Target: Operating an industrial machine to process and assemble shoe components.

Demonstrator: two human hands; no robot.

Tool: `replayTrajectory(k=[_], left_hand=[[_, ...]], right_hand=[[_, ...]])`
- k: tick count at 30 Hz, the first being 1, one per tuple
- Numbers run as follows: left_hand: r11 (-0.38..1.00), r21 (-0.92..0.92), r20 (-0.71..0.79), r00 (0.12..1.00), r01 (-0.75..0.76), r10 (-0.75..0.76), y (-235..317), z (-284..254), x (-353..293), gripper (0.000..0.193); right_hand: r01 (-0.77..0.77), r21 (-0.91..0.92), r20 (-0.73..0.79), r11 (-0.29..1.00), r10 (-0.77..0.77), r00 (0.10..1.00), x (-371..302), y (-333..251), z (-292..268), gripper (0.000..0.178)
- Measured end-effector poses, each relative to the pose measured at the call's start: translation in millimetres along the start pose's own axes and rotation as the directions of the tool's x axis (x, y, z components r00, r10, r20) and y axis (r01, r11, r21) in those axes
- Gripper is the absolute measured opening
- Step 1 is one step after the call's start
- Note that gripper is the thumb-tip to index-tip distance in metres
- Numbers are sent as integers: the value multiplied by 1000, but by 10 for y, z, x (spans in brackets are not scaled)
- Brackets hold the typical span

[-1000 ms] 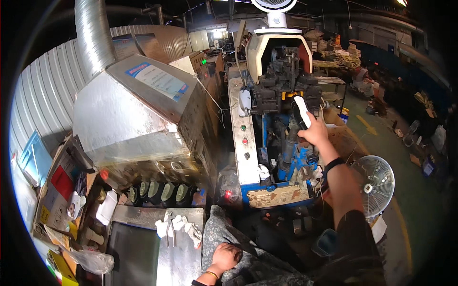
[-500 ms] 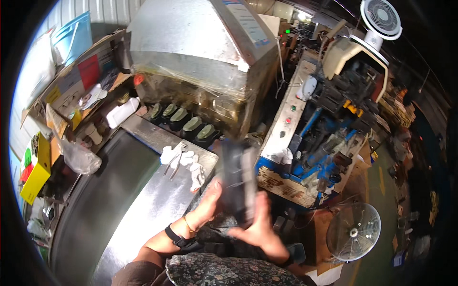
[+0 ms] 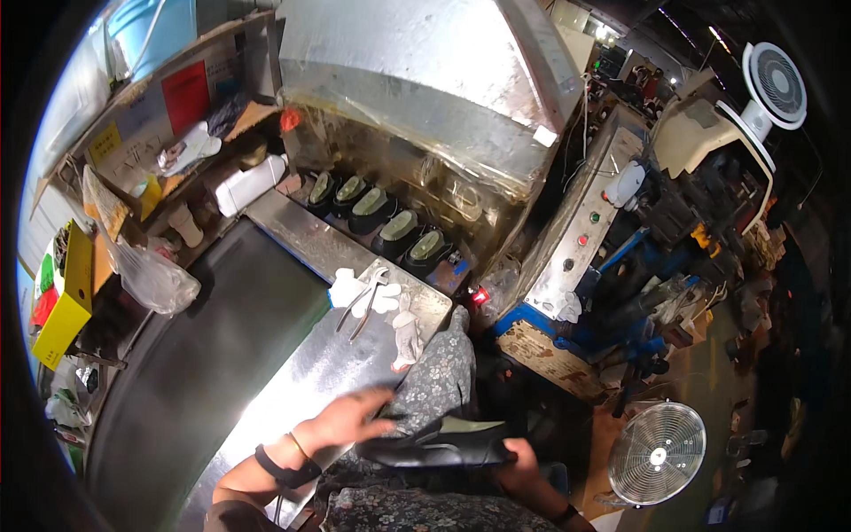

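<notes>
A black shoe [image 3: 434, 448] with a pale green last in its opening lies sideways over my lap, its sole facing me. My right hand [image 3: 523, 472] is closed round the right end of this shoe. My left hand [image 3: 347, 418] hovers at the shoe's left end with fingers stretched apart and slightly blurred; whether a fingertip touches the shoe I cannot tell. Beyond it, metal pincers [image 3: 364, 306] rest on white gloves [image 3: 347, 288] at the corner of the metal tabletop [image 3: 301, 390].
Several black shoes [image 3: 372, 211] on green lasts stand in a row under a metal hood [image 3: 408, 62]. A dark conveyor belt [image 3: 204, 346] runs along the left. To the right are a machine with buttons [image 3: 581, 239] and a round fan [image 3: 658, 455].
The shoe has turned from upright and blurred between both hands to lying sideways and lower. My left hand has come off it to the left; my right hand has moved to its right end.
</notes>
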State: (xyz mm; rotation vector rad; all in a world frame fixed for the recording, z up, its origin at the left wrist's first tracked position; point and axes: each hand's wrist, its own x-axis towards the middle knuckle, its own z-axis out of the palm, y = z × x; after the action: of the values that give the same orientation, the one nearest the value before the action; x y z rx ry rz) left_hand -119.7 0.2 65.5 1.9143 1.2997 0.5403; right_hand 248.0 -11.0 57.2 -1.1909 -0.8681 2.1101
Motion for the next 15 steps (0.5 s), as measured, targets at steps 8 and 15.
replayTrajectory(k=[8, 15], left_hand=[[897, 412, -338, 941, 158, -11, -1146, -322, 681, 65], [766, 586, -368, 929, 264, -38, -1337, -196, 991, 67]], right_hand=[[547, 282, -285, 788, -476, 832, 1118, -906, 110, 48], [264, -900, -50, 346, -685, 726, 3412, -1384, 706, 84]])
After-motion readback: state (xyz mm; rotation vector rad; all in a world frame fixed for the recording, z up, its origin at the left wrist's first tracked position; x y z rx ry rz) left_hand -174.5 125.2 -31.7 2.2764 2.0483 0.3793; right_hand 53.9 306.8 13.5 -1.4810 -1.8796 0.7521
